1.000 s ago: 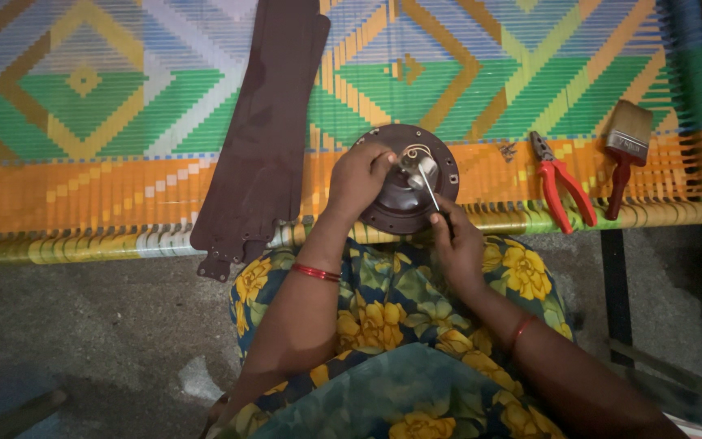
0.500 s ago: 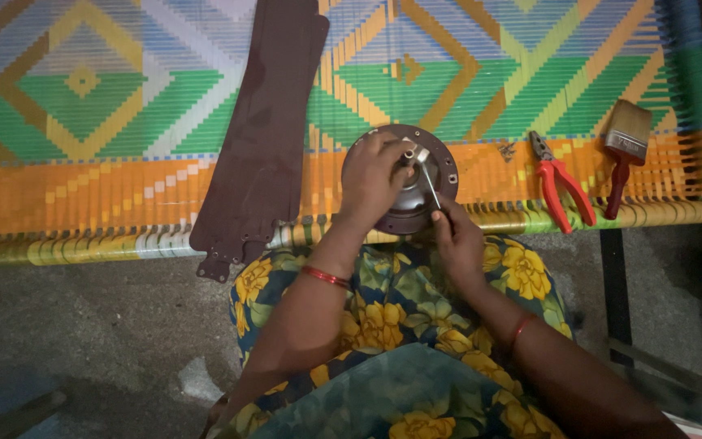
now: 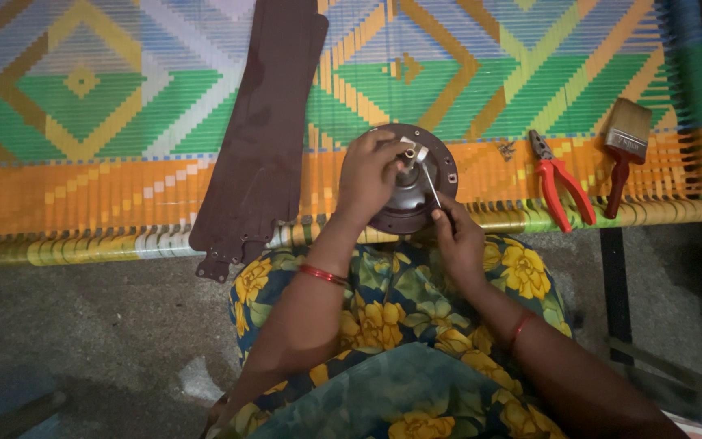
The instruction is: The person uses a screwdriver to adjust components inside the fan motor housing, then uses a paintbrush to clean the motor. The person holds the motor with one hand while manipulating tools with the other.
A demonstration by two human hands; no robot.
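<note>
Fingers (image 3: pixel 440 218) of the right hand (image 3: pixel 458 244) pinch a thin metal tool (image 3: pixel 430 185), slanting up-left onto the round fan motor (image 3: pixel 440 158); the left hand (image 3: pixel 367 175) grips its hub. The motor sits at the woven cot's (image 3: pixel 83 195) near edge, fan blades (image 3: pixel 262 138) left, pliers (image 3: pixel 558 183) and brush (image 3: pixel 626 146) right.

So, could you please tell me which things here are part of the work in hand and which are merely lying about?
In hand:
- round fan motor housing, left hand on it
- thin screwdriver, held by right hand

Lying about on the woven cot:
- brown fan blades
- red-handled pliers
- paintbrush
</note>
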